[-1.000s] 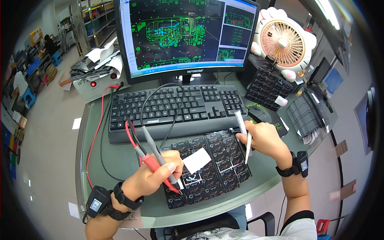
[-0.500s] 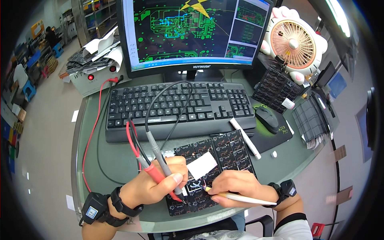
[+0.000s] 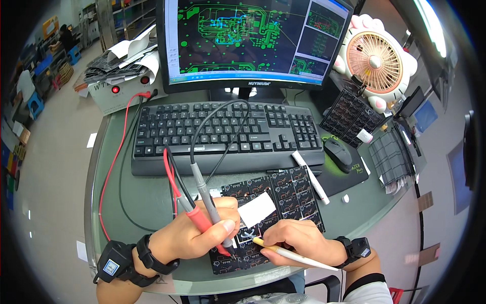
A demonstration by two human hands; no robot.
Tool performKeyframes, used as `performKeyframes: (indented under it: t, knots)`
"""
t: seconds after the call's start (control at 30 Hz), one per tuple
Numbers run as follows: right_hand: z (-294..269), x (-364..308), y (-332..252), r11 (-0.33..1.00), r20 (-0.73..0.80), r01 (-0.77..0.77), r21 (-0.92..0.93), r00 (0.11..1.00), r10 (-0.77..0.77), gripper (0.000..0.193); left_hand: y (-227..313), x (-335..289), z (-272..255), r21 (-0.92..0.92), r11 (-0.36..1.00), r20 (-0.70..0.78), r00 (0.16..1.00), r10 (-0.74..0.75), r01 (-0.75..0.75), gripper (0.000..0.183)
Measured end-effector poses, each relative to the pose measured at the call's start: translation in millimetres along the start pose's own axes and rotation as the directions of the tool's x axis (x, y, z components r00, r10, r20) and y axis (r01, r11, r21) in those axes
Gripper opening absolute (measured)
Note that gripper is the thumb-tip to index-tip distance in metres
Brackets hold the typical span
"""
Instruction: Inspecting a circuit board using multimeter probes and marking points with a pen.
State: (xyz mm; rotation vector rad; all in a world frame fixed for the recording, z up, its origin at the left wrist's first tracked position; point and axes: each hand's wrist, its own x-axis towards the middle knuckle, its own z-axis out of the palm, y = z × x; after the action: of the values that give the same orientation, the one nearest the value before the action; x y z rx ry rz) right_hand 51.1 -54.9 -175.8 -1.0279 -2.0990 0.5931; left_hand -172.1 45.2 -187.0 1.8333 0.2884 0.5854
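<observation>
My left hand (image 3: 195, 234) is closed round two test probes, a red one (image 3: 201, 220) and a grey one (image 3: 202, 192). Their tips point down close together at the lower left part of a black circuit board panel (image 3: 296, 196). My right hand (image 3: 294, 237) grips a slim white pen (image 3: 297, 258) with a yellowish front end. This end is by a white cross-like mark (image 3: 247, 233) on the panel. Between my hands, a blank white paper slip (image 3: 257, 209) lies on the panel. Fingers partly hide the boards beneath.
Behind the panel sits a black keyboard (image 3: 228, 159), with a monitor (image 3: 243, 82) showing a green circuit layout. A white marker (image 3: 311, 178) lies right of the panel, near a black mouse (image 3: 337, 154). Probe leads arch over the keyboard; a red cable (image 3: 119, 153) runs along the left.
The pen has tilted, its rear end lower, and its front end has shifted slightly left. A yellow shape on the monitor is gone. The left hand keeps both probes; the whole view shifted slightly.
</observation>
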Motion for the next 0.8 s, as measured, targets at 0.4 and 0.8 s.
performKeyframes:
  t: [0.4,0.8]
  knots:
    - [1.3,-6.7,8.5,1.000,0.036,0.012,0.008,0.999,-0.012,0.020,-5.5,1.6,0.7,-0.010,1.000,0.003,1.000,-0.005,0.005,0.038]
    - [-0.8,1.8,6.3,1.000,0.069,0.024,0.000,0.997,-0.024,0.020,0.4,2.9,-2.4,0.074,0.996,0.044,0.998,-0.042,0.038,0.044]
